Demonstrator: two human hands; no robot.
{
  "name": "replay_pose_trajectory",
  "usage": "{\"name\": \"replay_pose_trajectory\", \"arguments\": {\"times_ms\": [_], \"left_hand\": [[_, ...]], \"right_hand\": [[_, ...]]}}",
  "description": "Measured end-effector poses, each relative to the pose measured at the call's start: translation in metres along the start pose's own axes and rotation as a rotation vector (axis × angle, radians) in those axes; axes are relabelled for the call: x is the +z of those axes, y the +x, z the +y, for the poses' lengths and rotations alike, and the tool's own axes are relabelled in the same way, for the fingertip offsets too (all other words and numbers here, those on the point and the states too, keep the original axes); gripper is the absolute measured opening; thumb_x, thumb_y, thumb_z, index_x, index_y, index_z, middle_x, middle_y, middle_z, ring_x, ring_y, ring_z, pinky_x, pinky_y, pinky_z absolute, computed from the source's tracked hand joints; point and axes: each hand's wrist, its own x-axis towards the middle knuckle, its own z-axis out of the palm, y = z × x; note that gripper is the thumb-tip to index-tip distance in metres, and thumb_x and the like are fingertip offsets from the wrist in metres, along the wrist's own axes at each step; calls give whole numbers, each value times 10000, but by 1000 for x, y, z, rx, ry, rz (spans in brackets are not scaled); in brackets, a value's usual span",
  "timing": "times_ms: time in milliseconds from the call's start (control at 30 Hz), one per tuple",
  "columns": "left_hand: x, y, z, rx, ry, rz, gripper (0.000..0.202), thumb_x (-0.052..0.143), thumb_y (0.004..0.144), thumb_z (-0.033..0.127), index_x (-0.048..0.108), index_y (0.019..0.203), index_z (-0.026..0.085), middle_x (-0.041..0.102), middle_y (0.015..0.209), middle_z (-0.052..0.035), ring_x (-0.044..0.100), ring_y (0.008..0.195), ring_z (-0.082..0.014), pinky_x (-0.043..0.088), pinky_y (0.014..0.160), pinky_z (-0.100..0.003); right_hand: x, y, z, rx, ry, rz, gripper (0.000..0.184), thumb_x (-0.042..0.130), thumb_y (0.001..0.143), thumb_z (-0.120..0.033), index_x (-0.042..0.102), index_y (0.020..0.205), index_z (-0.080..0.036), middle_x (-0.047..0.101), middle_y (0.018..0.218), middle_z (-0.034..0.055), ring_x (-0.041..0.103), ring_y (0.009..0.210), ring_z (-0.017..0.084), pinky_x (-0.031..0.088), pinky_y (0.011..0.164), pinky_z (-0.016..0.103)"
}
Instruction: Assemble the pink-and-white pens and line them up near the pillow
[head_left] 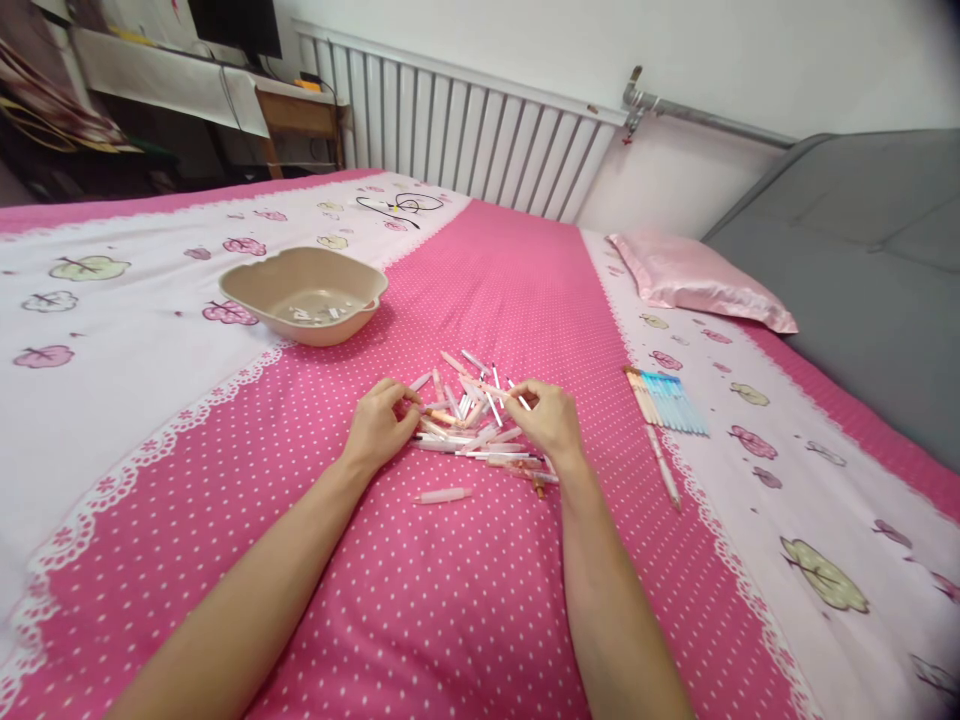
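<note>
A loose pile of pen parts, with pink barrels and thin white refills, lies on the pink dotted bedspread between my hands. My right hand pinches the end of a pale pink pen barrel over the pile's right side. At the left edge of the pile, the fingertips of my left hand are pressed together; whatever is in them is too small to make out. One pink barrel lies apart, nearer to me. To the right is a neat row of orange and blue pens, with a single pink pen below it.
A beige plastic basin holding small white pieces stands on the bed at the left. Behind it lies a black cable. A pink pillow rests by the grey headboard. A white radiator runs along the wall.
</note>
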Motion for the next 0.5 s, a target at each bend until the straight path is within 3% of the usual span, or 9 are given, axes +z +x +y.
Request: {"name": "replay_pose_trajectory", "arguments": {"times_ms": [167,500], "left_hand": [[1,0,-1,-28,-2,10,101,508,719,197,598,752,166,524,682,4,482,580,-107,393,552,-237],[0,-1,-1,36,-52,-6,83,525,736,211,593,743,164,522,666,10,477,571,-100,385,549,-226]], "right_hand": [[2,-1,4,-27,-83,-105,196,565,732,-334,698,804,-209,685,741,23,601,687,161,399,626,244],[-1,-1,5,-30,-108,-131,175,573,718,-305,695,804,-214,674,720,17,589,675,154,393,617,243]]}}
